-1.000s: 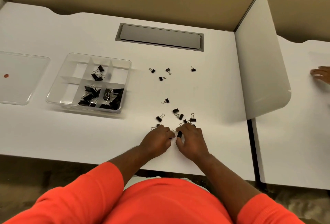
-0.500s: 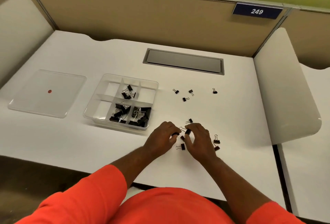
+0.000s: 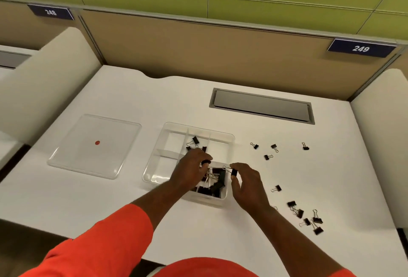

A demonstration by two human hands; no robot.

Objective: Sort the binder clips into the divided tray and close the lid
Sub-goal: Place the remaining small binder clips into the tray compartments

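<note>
The clear divided tray (image 3: 167, 130) stands mid-table, with black binder clips in its near compartments and a few in a far middle one. My left hand (image 3: 189, 169) hovers over the tray's near middle section, pinching a small black binder clip (image 3: 205, 162) at its fingertips. My right hand (image 3: 248, 182) is at the tray's near right corner and pinches another black clip (image 3: 233, 172) just above the rim. The clear lid (image 3: 95, 146), marked with a red dot, lies flat to the tray's left.
Several loose clips (image 3: 305, 219) lie on the white table at the near right, one more clip (image 3: 277, 188) beside my right hand, and several small clips (image 3: 268, 157) farther back right. A grey cable hatch (image 3: 261, 105) sits at the back. White dividers flank the desk.
Both hands have moved left from the loose pile to the tray, each carrying a clip. The camera view has tilted up and shifted left.
</note>
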